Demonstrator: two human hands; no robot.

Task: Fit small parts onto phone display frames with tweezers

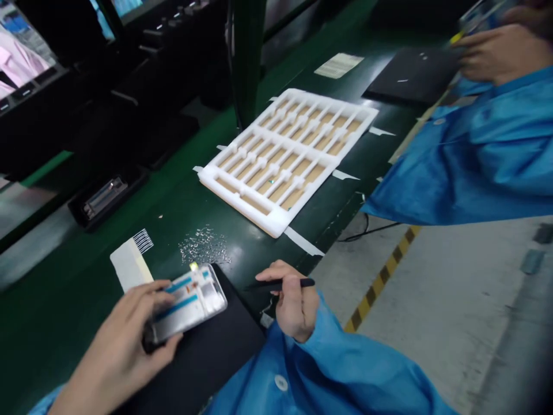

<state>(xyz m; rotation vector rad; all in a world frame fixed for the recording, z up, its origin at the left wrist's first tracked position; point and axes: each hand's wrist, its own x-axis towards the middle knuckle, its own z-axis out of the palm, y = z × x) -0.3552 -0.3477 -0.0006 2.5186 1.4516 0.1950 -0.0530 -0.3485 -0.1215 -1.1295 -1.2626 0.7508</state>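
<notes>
My left hand point(129, 328) grips a phone housing point(190, 305) by its sides, above a black mat point(220, 340). The housing is silvery with blue strips inside and a small yellow tab at its far edge. To the right, apart from the housing, my right hand point(296, 300) is closed on a thin black pen-like tool point(305, 282), which looks like tweezers; its tip points left and is hard to make out. Just beyond the housing, many tiny metal pieces point(205, 246) lie scattered on the green bench.
A white slotted tray point(283, 219) sits on the green bench point(173, 202) ahead. White paper with barcode-like strips point(129, 265) lies at left, a dark holder point(106, 199) farther back. At right, a co-worker's hand point(503, 55) holds an item above another black mat point(412, 75).
</notes>
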